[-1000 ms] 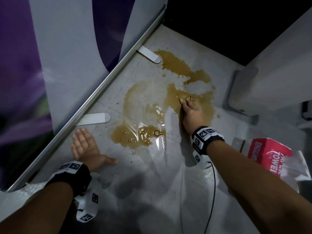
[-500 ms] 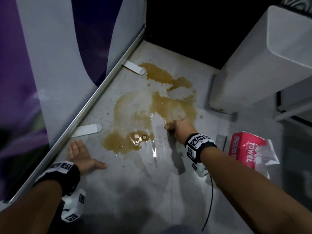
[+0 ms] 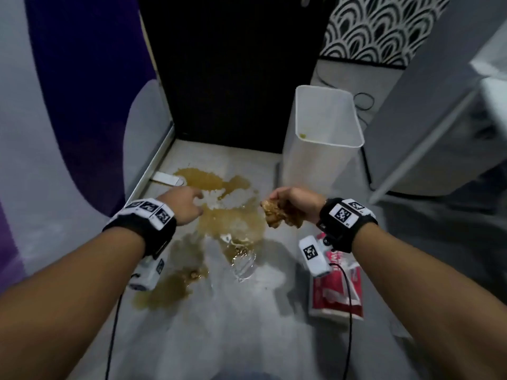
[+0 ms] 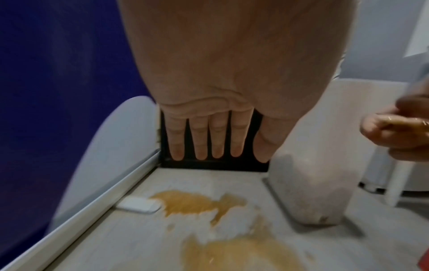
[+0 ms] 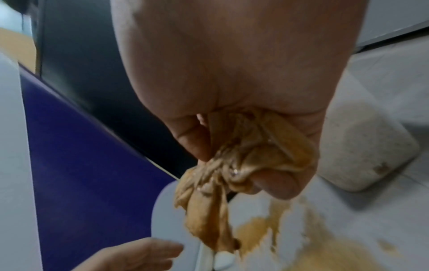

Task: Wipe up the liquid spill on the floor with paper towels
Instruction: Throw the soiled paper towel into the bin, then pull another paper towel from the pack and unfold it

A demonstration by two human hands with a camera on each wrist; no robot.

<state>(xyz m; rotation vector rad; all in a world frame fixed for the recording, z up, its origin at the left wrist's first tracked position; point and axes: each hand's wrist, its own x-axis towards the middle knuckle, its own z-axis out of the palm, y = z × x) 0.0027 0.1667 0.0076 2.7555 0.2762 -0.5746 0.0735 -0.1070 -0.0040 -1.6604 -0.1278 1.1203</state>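
Observation:
A brown liquid spill (image 3: 219, 215) (image 4: 197, 201) (image 5: 325, 256) spreads over the pale floor between both arms. My right hand (image 3: 290, 201) (image 5: 232, 146) is lifted above it and grips a soaked, brown, crumpled paper towel (image 3: 277, 215) (image 5: 220, 192) that hangs from the fist. My left hand (image 3: 183, 204) (image 4: 213, 139) hovers over the spill's left side with fingers straight and apart, holding nothing. A red paper towel pack (image 3: 337, 286) lies on the floor under my right wrist.
A white open bin (image 3: 323, 138) (image 4: 308, 192) (image 5: 362, 155) stands just beyond the spill on the right. A purple and grey panel (image 3: 68, 119) with a metal rail (image 3: 153, 165) runs along the left. A dark cabinet (image 3: 233, 64) closes the far side. White furniture (image 3: 439, 119) stands at right.
My right hand has lifted off the floor with the soaked towel bunched in it. My left hand has risen from the floor and moved forward. The view has tilted up, showing the bin.

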